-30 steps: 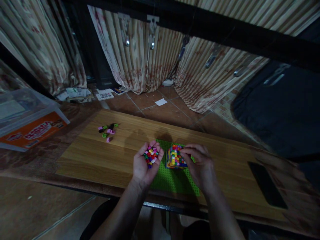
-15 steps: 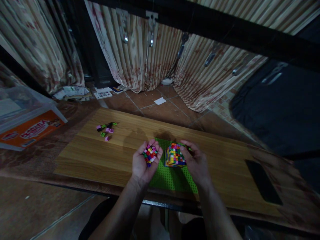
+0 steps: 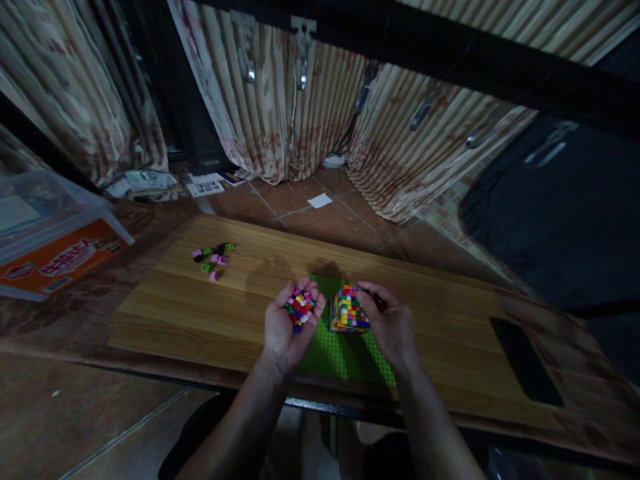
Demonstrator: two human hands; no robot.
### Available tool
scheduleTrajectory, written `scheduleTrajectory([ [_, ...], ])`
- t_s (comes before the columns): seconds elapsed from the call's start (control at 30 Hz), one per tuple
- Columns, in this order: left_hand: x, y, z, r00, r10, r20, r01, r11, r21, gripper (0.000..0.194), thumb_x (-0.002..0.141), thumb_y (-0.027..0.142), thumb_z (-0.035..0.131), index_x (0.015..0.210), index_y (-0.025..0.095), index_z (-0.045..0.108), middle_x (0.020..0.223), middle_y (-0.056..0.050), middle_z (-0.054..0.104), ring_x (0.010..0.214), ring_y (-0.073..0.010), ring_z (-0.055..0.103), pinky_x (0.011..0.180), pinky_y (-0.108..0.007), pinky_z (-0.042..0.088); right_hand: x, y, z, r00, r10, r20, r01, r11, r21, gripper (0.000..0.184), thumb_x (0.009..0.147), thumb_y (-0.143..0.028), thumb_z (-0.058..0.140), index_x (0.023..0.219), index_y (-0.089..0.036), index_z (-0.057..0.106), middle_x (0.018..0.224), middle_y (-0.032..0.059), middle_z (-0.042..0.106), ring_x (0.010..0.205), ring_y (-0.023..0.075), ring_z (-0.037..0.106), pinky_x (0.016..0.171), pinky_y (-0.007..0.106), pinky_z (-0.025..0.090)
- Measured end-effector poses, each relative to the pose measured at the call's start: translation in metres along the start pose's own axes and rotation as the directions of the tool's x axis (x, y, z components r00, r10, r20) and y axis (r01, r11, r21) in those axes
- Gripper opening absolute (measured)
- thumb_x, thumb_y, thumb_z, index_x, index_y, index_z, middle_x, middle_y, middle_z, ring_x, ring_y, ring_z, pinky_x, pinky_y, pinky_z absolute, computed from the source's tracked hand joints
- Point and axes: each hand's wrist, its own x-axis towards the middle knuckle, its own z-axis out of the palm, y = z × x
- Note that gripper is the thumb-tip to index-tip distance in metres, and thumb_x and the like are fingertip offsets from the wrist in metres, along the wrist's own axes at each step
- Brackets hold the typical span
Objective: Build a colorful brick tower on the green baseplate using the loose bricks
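My left hand [image 3: 280, 339] lies palm up and cupped, holding a pile of small multicoloured building bricks [image 3: 300, 309]. Just to its right, a boxy block of stacked bricks [image 3: 346, 312], with a colourful mosaic-like top, stands on a green studded baseplate [image 3: 330, 360]. My right hand [image 3: 395, 328] is at the block's right side, its thumb and index finger close together over the top's far right part. Whether a brick sits between those fingertips is hidden. The hand also covers the block's right side.
Loose pink, green and black bricks [image 3: 215, 260] lie on the wooden board [image 3: 175, 313] at the left. A dark flat slab [image 3: 526, 360] rests at the right end. A clear plastic box with an orange label [image 3: 65, 257] stands far left. Curtains [image 3: 280, 113] hang behind.
My right hand has shifted slightly left and away from me, its thumb and index finger now further over the block's top. My left hand keeps its place with the bricks.
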Motion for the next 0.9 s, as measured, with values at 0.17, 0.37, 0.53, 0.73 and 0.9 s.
scheduleTrajectory([
  [0.17, 0.0007, -0.0011, -0.0007, 1.0, 0.004, 0.002, -0.004, 1.0, -0.009, 0.022, 0.086, 0.016, 0.049, 0.073, 0.007, 0.065, 0.074, -0.009, 0.064, 0.069, -0.0133, 0.061, 0.068, -0.027, 0.053, -0.002, -0.0019, -0.0005, 0.999, -0.036, 0.018, 0.036, 0.998, -0.046, 0.033, 0.078, -0.043, 0.063, 0.099, -0.019, 0.07, 0.095, 0.0069, 0.071, 0.083, 0.0199, 0.065, 0.076, 0.036, 0.052],
  [0.37, 0.0021, -0.0021, -0.0025, 1.0, -0.006, 0.009, 0.006, 1.0, -0.007, 0.023, 0.087, 0.015, 0.049, 0.073, 0.007, 0.065, 0.073, -0.008, 0.064, 0.068, -0.0128, 0.061, 0.067, -0.026, 0.053, -0.004, -0.0046, 0.0007, 0.997, -0.065, 0.029, 0.066, 0.996, -0.058, 0.031, 0.08, -0.041, 0.061, 0.1, -0.019, 0.069, 0.099, 0.0071, 0.07, 0.088, 0.0203, 0.064, 0.08, 0.036, 0.051],
  [0.53, 0.0026, -0.0015, -0.0039, 1.0, -0.005, 0.011, 0.005, 1.0, -0.005, 0.024, 0.088, 0.015, 0.047, 0.074, 0.007, 0.065, 0.071, -0.008, 0.064, 0.067, -0.0129, 0.061, 0.067, -0.027, 0.053, -0.0042, -0.004, 0.0018, 1.0, 0.012, 0.029, -0.013, 0.998, 0.056, 0.03, 0.077, -0.042, 0.064, 0.096, -0.021, 0.071, 0.095, 0.0052, 0.071, 0.086, 0.0201, 0.065, 0.078, 0.035, 0.051],
  [0.73, 0.0025, -0.0007, -0.004, 1.0, 0.003, 0.022, -0.004, 1.0, 0.005, 0.024, 0.088, 0.016, 0.047, 0.075, 0.007, 0.066, 0.072, -0.008, 0.064, 0.067, -0.0134, 0.062, 0.066, -0.028, 0.054, -0.0016, -0.0006, 0.0004, 0.997, 0.076, -0.02, -0.069, 0.966, 0.249, 0.03, 0.076, -0.045, 0.065, 0.094, -0.022, 0.072, 0.096, 0.0049, 0.073, 0.087, 0.0209, 0.066, 0.077, 0.036, 0.051],
  [0.9, 0.002, -0.0015, -0.0034, 0.999, -0.011, 0.033, 0.01, 1.0, 0.013, 0.025, 0.088, 0.019, 0.047, 0.076, 0.007, 0.066, 0.075, -0.009, 0.066, 0.07, -0.0144, 0.063, 0.069, -0.029, 0.054, -0.0054, -0.0095, -0.0068, 0.954, -0.175, -0.244, 0.193, 0.98, 0.048, 0.022, 0.083, -0.036, 0.06, 0.095, -0.021, 0.071, 0.096, 0.0056, 0.071, 0.091, 0.02, 0.064, 0.084, 0.038, 0.048],
])
